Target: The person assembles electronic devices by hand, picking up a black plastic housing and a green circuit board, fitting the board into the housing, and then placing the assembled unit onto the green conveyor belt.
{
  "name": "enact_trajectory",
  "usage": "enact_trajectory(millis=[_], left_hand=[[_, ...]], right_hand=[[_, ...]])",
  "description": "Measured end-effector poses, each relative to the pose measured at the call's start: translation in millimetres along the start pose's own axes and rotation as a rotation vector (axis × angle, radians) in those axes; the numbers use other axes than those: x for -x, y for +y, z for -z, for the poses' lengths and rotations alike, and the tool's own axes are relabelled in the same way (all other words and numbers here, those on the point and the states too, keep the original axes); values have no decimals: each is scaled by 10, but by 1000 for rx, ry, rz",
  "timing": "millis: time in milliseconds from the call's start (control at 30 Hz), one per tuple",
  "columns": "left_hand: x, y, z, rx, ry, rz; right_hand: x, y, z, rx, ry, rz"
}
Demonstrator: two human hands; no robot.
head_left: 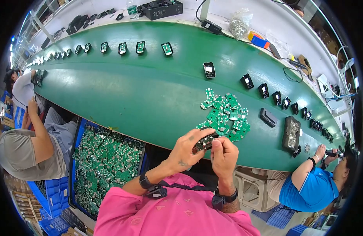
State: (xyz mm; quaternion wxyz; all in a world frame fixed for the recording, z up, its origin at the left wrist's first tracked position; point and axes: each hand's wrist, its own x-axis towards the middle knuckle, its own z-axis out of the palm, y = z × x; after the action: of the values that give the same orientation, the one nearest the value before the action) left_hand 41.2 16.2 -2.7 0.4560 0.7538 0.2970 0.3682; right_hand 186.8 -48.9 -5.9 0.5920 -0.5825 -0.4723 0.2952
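My left hand (184, 151) is closed round a small black plastic case (205, 142), held over the near edge of the green bench. Parts of a circuit board show inside the case. At its right side is my right hand (224, 157), thumb and fingers pinched together against or right beside the case's edge. Whatever those fingertips hold is hidden. Just beyond my hands lies a loose pile of green circuit boards (228, 112). Farther up the bench, one black case (209, 70) with a pale part inside stands apart.
Cases with boards (140, 47) line the belt (126, 86) to the left; more black cases (263, 90) run off right. A dark closed case (268, 117) and a parts tray (291, 133) lie right. A blue crate (77, 157) of boards stands lower left. Co-workers sit both sides.
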Motion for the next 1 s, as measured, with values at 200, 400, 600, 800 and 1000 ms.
enact_trajectory(millis=[200, 400, 600, 800, 1000], left_hand=[[-12, 0, 35, 88, -98, 41], [16, -50, -110, 310, 64, 134], [1, -20, -94, 118, 116, 35], [44, 71, -48, 148, 86, -3], [82, 98, 53, 483, -70, 266]], right_hand=[[-88, -91, 125, -126, 5, -204], [-11, -121, 64, 57, -25, -79], [7, -252, 34, 76, -22, -106], [-65, -239, 106, 118, -102, -184], [-60, -259, 66, 36, -33, -303]])
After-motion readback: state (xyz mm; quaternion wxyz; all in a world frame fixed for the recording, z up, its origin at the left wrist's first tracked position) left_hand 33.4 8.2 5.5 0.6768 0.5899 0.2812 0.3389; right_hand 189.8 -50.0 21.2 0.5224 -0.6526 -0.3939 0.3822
